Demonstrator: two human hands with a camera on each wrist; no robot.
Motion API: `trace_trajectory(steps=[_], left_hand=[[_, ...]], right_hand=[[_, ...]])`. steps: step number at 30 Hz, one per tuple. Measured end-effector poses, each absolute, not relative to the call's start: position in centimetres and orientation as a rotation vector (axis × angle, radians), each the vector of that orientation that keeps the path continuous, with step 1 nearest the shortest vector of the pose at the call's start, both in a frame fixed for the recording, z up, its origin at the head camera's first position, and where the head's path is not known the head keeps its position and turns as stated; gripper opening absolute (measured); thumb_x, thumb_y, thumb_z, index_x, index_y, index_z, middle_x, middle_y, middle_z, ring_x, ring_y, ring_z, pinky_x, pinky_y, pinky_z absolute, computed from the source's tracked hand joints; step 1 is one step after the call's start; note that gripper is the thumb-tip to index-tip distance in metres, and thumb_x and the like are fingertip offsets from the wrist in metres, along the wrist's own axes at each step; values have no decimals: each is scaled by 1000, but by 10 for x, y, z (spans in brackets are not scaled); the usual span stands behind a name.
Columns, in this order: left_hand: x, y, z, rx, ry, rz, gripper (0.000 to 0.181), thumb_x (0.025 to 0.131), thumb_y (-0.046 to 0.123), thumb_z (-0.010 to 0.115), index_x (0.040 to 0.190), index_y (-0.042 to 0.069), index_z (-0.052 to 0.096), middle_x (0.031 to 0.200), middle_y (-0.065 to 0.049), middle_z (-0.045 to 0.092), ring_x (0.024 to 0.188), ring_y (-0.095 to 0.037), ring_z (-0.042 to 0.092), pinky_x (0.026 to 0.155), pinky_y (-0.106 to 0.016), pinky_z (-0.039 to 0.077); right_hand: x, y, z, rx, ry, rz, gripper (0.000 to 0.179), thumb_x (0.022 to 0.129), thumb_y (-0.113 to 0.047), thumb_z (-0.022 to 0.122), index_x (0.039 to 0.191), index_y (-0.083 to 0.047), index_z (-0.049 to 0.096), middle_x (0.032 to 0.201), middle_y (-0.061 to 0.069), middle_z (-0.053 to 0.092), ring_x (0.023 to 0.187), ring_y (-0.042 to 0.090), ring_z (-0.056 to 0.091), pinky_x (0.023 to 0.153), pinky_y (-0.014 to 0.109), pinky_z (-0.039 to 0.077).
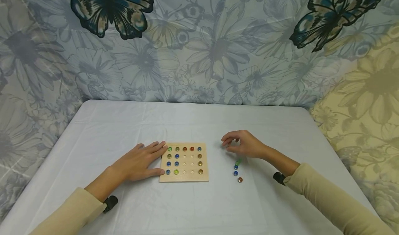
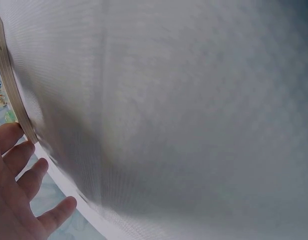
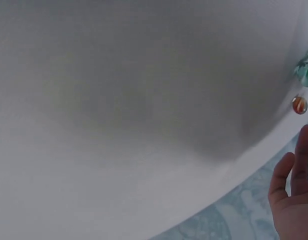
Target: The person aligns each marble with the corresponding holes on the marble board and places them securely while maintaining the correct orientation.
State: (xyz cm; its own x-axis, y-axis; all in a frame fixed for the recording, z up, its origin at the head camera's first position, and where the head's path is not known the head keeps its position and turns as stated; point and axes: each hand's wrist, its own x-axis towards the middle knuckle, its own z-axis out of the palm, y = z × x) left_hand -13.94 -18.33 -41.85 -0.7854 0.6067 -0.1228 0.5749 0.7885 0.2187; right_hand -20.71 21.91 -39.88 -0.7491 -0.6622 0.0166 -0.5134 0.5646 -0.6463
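Note:
A light wooden board (image 1: 184, 181) with rows of round hollows lies flat, many of them holding glass marbles. My left hand (image 1: 140, 161) rests at its left side, fingers spread, with fingertips and thumb at the edge. In the left wrist view that hand (image 2: 19, 185) is by the board's edge (image 2: 13, 85). Right of the board, my right hand (image 1: 246, 144) hovers low, fingers loosely bent, thumb and index tips apart. A green marble (image 1: 238, 163) is just below it. In the right wrist view an orange marble (image 3: 299, 105) sits near its fingertips; the fingers' far side is hidden.
Two blue marbles (image 1: 236, 170) and an orange-brown marble (image 1: 240, 180) line up toward the near side. White cloth covers the table (image 1: 131, 120). Behind it hangs a flowered, butterfly-printed backdrop (image 1: 199, 54). Dark wrist devices (image 1: 110, 203) sit under both sleeves.

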Motion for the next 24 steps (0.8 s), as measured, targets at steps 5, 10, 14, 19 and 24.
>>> trace_trajectory(steps=[5,10,14,19,24], left_hand=[[-139,-183,-419,927,2789,252,84,94,67,48,156,13,34,161,-6,31,147,-31,31,108,-63,30],[-139,-183,-420,924,2789,251,84,94,68,48,156,13,34,161,-6,30,147,-31,31,109,-63,30],[-140,-183,-420,933,2794,243,84,94,69,47,156,13,34,161,-6,30,147,-30,31,108,-63,31],[-140,-183,-420,936,2797,228,84,94,68,47,156,13,34,161,-6,30,147,-30,31,108,-62,32],[-140,-183,-419,933,2794,232,84,94,68,48,156,13,35,161,-6,30,147,-30,31,108,-62,32]], right_hand=[[-210,224,-402,-945,2581,-952,30,85,-6,78,114,-5,70,100,-2,76,98,18,68,82,48,48],[-212,227,-408,-922,2587,-933,29,85,-4,77,114,-5,71,100,-3,76,99,18,67,83,44,48],[-212,228,-412,-907,2592,-924,28,86,-2,76,113,-6,71,99,-3,76,100,19,67,83,42,48],[-212,227,-413,-905,2590,-927,27,86,0,74,112,-7,71,99,-4,76,102,20,66,83,41,48],[-212,227,-414,-904,2588,-930,26,86,0,74,111,-7,72,98,-4,76,102,20,66,84,40,48]])
